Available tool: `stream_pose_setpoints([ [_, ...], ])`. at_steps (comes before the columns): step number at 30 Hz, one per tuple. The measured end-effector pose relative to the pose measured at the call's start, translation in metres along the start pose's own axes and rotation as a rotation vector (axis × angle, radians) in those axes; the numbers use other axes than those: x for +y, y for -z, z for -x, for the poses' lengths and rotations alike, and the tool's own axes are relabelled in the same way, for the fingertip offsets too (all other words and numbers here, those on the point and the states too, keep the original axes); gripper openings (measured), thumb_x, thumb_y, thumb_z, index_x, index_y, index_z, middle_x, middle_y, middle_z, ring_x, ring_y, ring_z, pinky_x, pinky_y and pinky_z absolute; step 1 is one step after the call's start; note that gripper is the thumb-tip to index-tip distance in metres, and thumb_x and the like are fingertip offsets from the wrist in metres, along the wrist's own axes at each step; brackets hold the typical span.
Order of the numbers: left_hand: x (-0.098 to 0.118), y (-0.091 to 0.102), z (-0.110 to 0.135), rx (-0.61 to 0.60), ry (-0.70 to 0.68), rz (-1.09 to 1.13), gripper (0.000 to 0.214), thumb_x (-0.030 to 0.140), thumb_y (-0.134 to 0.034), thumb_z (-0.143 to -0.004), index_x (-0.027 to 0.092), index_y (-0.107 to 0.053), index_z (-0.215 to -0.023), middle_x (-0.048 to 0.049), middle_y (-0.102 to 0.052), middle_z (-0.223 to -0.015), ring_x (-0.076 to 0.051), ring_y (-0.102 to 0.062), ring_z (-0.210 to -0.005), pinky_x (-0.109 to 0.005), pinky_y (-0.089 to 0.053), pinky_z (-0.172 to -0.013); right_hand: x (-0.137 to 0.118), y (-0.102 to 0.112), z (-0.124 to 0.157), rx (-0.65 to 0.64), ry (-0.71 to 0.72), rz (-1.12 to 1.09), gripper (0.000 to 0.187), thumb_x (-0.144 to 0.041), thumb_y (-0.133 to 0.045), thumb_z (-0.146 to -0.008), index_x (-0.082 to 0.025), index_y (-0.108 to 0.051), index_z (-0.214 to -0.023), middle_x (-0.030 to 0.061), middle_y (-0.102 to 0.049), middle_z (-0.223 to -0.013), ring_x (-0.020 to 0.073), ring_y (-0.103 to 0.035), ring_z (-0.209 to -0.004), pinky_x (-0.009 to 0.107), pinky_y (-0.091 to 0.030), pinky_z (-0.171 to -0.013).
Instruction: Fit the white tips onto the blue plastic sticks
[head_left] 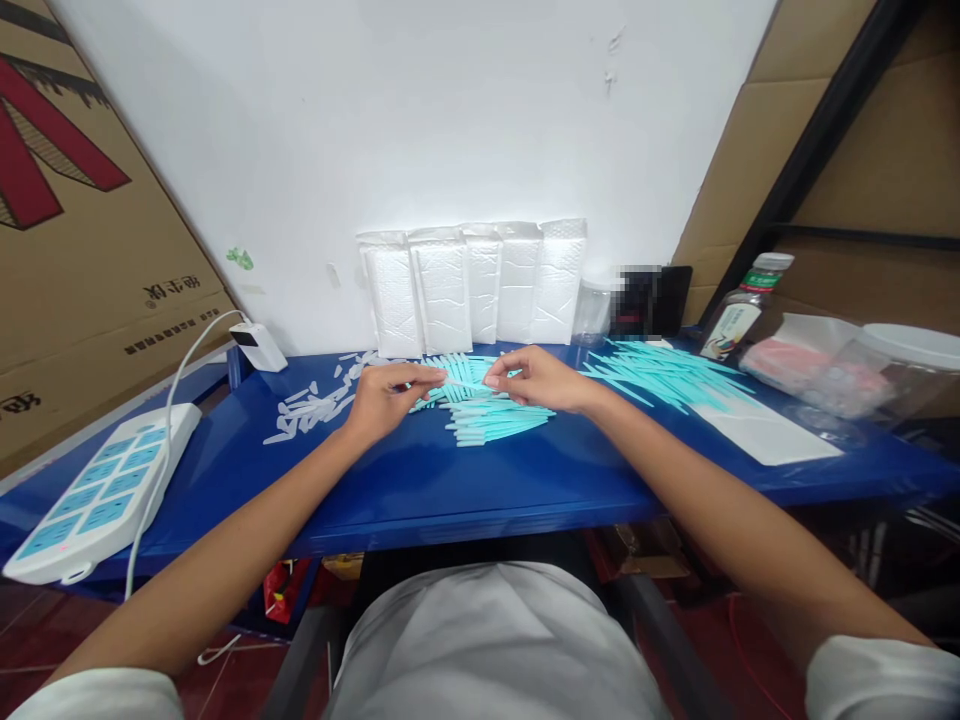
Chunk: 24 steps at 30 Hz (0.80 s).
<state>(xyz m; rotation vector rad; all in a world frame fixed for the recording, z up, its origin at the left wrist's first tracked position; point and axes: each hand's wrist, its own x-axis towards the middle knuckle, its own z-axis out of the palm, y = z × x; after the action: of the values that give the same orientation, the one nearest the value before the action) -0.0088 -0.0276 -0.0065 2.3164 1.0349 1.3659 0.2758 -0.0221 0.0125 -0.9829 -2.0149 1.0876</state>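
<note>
My left hand [391,394] and my right hand [534,379] meet over the middle of the blue table [420,480]. Both pinch the ends of one thin pale stick [466,381] held level between them. Right under them lies a heap of turquoise sticks [487,415]. A second spread of turquoise sticks [664,372] lies to the right of my right hand. A scatter of small white caps [319,405] lies to the left of my left hand.
White padded bags [472,285] lean on the wall behind. A white power strip [97,495] and charger [257,345] sit at left. A bottle [742,310], clear bags [817,365], a white sheet [765,435] and cardboard boxes [82,250] are around.
</note>
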Motion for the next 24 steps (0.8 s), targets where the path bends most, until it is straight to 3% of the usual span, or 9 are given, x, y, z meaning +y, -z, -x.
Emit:
stream_pose_setpoints([
  [5, 0.003, -0.005, 0.006, -0.04, -0.177, -0.065, 0.02, 0.029, -0.065, -0.096, 0.024, -0.084, -0.098, -0.0048, -0.082, -0.105, -0.023, -0.078, -0.101, -0.037, -0.063, -0.092, 0.006, -0.009, -0.003, -0.029, 0.048, -0.064, 0.041, -0.055, -0.079, -0.08, -0.016, -0.073, -0.092, 0.0022, -0.064, -0.076, 0.0089, -0.05, -0.053, 0.024, -0.034, -0.045],
  [9, 0.001, -0.008, 0.01, -0.081, -0.279, -0.105, 0.022, 0.025, -0.062, -0.099, 0.024, -0.083, -0.104, -0.0044, -0.081, -0.108, -0.021, -0.079, -0.099, -0.034, -0.064, -0.09, 0.009, -0.018, -0.003, -0.044, 0.064, -0.093, 0.042, -0.057, -0.076, -0.084, -0.016, -0.073, -0.093, 0.0008, -0.062, -0.07, 0.0092, -0.05, -0.051, 0.024, -0.036, -0.045],
  [14, -0.006, -0.012, 0.007, -0.044, -0.404, -0.148, 0.02, 0.025, -0.064, -0.099, 0.025, -0.081, -0.11, -0.0029, -0.081, -0.112, -0.019, -0.079, -0.1, -0.03, -0.063, -0.089, 0.007, -0.016, -0.005, -0.02, 0.107, -0.008, 0.039, -0.054, -0.07, -0.089, -0.015, -0.073, -0.094, 0.0025, -0.065, -0.076, 0.0104, -0.055, -0.053, 0.026, -0.042, -0.05],
  [19, -0.011, -0.007, -0.002, 0.024, -0.272, -0.311, 0.027, 0.04, -0.069, -0.095, 0.022, -0.079, -0.113, -0.0061, -0.081, -0.109, -0.017, -0.076, -0.081, -0.027, -0.06, -0.071, 0.01, -0.007, -0.009, 0.071, 0.218, 0.229, 0.029, -0.043, -0.066, -0.093, -0.016, -0.076, -0.089, 0.0053, -0.073, -0.08, 0.0165, -0.064, -0.072, 0.03, -0.048, -0.07],
  [24, -0.024, 0.035, -0.014, 0.169, -0.031, -0.585, 0.032, 0.044, -0.059, -0.098, 0.02, -0.08, -0.105, -0.0059, -0.081, -0.094, -0.019, -0.072, -0.075, -0.03, -0.053, -0.076, 0.02, -0.006, -0.011, 0.029, 0.236, 0.335, 0.025, -0.037, -0.065, -0.095, -0.018, -0.079, -0.09, 0.0064, -0.078, -0.09, 0.0194, -0.068, -0.083, 0.031, -0.047, -0.075],
])
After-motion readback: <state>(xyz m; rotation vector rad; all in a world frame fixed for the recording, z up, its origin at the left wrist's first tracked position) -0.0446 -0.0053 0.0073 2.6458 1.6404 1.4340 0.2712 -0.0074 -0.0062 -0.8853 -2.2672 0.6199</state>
